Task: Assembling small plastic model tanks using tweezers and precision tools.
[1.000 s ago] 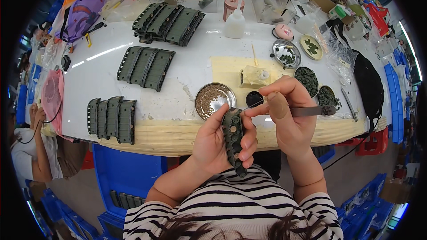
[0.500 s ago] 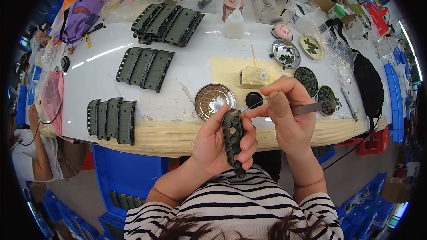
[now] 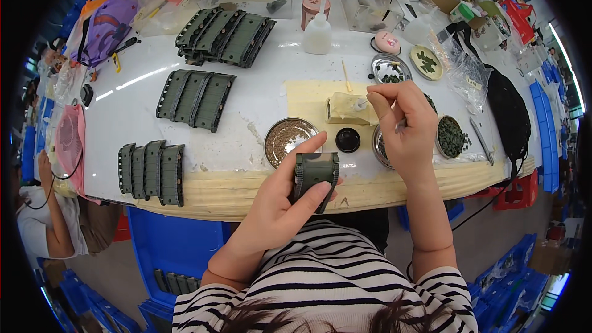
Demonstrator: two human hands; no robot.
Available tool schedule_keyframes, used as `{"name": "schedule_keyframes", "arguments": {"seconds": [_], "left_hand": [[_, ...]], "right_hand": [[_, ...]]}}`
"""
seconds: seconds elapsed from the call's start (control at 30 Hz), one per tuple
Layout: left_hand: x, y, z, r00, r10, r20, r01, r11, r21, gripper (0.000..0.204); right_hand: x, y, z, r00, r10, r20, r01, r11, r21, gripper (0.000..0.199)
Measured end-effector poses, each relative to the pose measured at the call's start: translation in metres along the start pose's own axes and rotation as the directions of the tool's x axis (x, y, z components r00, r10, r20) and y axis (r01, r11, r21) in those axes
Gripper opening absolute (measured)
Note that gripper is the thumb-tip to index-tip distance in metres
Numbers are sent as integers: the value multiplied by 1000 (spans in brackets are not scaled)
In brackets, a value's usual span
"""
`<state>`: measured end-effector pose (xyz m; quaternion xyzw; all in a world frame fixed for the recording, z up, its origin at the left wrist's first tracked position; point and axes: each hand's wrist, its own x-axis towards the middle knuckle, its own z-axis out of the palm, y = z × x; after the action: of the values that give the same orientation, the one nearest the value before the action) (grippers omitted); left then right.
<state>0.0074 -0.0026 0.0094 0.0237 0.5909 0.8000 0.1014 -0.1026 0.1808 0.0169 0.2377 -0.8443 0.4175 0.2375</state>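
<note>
My left hand (image 3: 277, 213) is closed around a dark green model tank part (image 3: 317, 169), its broad ribbed face turned up and the thumb lying across it. My right hand (image 3: 407, 120) is raised over the tape-wrapped bottle holder (image 3: 339, 110). Its thumb and forefinger pinch a thin applicator at the small bottle mouth (image 3: 360, 105); most of the applicator is hidden. A round black lid (image 3: 348, 140) lies in front of the holder. Near my left fingertips stands a metal dish (image 3: 267, 142) of small brown bits. Another metal dish (image 3: 377, 154) is partly covered by my right hand.
Several green ribbed tank parts (image 3: 196, 100) lie at left, some stacked. A white squeeze bottle (image 3: 317, 36) stands at the back. Dishes of green pieces (image 3: 454, 135) and tweezers (image 3: 481, 139) are at right. Blue bins (image 3: 179, 234) sit below the table; another person (image 3: 52, 209) is at far left.
My right hand has moved from the tank part up to the bottle mouth. The part in my left hand has turned from its wheeled edge to its broad face.
</note>
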Motion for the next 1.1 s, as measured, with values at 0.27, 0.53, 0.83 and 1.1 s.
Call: {"name": "schedule_keyframes", "arguments": {"seconds": [0.27, 0.53, 0.83, 1.1], "left_hand": [[0, 1, -6, 963, 270, -17, -203, 761, 616, 42], [0, 8, -3, 926, 348, 147, -292, 415, 861, 66], [-1, 5, -4, 917, 362, 168, -307, 372, 876, 69], [0, 6, -3, 914, 371, 163, -308, 374, 875, 68]], "right_hand": [[-4, -19, -13, 993, -28, -115, 31, 999, 17, 11], [-20, -47, -19, 978, -2, 209, -105, 861, 498, 6], [-26, -47, -13, 943, 86, 323, -286, 706, 648, 10], [-26, -47, -13, 943, 104, 317, -292, 716, 634, 7]]}}
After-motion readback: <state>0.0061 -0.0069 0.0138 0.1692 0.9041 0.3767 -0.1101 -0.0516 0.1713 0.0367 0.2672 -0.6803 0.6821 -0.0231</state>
